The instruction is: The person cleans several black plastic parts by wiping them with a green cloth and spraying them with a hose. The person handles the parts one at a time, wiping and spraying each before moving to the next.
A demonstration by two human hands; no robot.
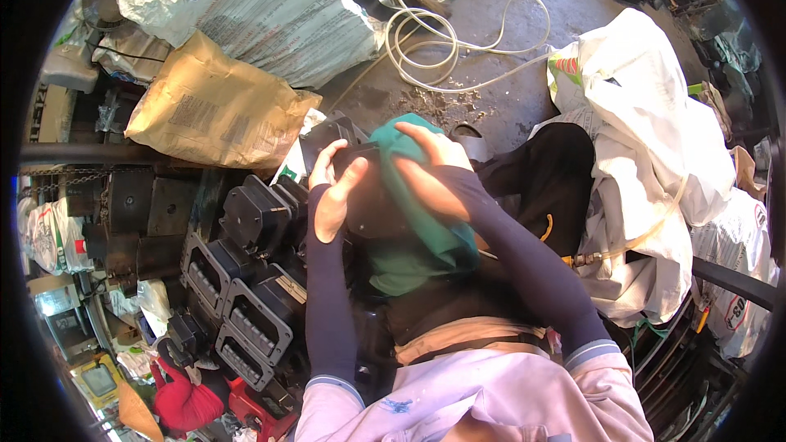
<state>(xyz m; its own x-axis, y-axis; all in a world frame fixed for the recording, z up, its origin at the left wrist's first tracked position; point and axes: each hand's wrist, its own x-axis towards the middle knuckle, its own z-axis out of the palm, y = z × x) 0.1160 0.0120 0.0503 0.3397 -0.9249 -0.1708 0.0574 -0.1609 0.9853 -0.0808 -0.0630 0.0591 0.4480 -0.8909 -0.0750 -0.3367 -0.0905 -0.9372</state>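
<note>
Left grip point(332, 196) clasps upright black part point(368, 205); right grip point(430, 168) presses green cloth point(426, 237).

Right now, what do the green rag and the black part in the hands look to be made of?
Green rag: soft woven cloth, matte, since it folds and drapes under the right hand. Black part, steadied by the left hand: hard, probably moulded plastic or painted metal, with a dull sheen.
</note>
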